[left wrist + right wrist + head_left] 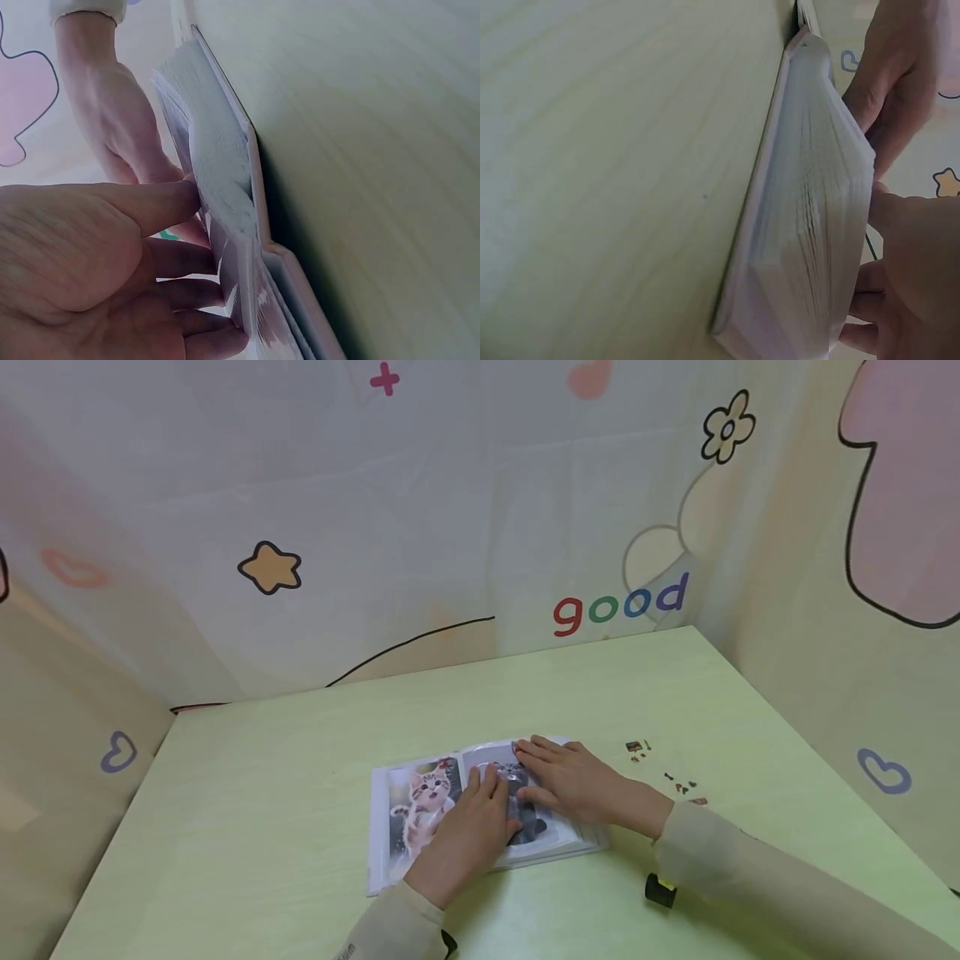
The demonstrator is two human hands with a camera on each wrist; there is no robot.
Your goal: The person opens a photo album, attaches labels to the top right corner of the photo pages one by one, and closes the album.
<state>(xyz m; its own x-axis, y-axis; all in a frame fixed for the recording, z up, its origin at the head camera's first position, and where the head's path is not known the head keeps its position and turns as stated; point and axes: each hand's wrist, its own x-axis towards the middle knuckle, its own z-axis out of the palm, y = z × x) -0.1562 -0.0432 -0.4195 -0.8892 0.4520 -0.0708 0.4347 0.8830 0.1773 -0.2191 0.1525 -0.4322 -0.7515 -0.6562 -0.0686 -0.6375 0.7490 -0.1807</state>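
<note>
A photo album [378, 827] lies spread on the table, with a kitten picture [429, 793] on its left page and a darker cat picture [531, 827] on the right page. My left hand [472, 822] rests on the album near the fold, its fingers reaching onto the right page. On the upper part of the right page lies my right hand [573, 781], fingers extended and touching the plastic. In the left wrist view the left fingertips [214, 341] touch the page surface. The thick stack of pages [810, 202] shows edge-on in the right wrist view.
Several small stickers [681, 785] lie on the pale table [262, 802] to the right of the album. A small black object with a yellow part [660, 891] is below the right forearm. Patterned cloth walls [450, 527] stand behind and at both sides.
</note>
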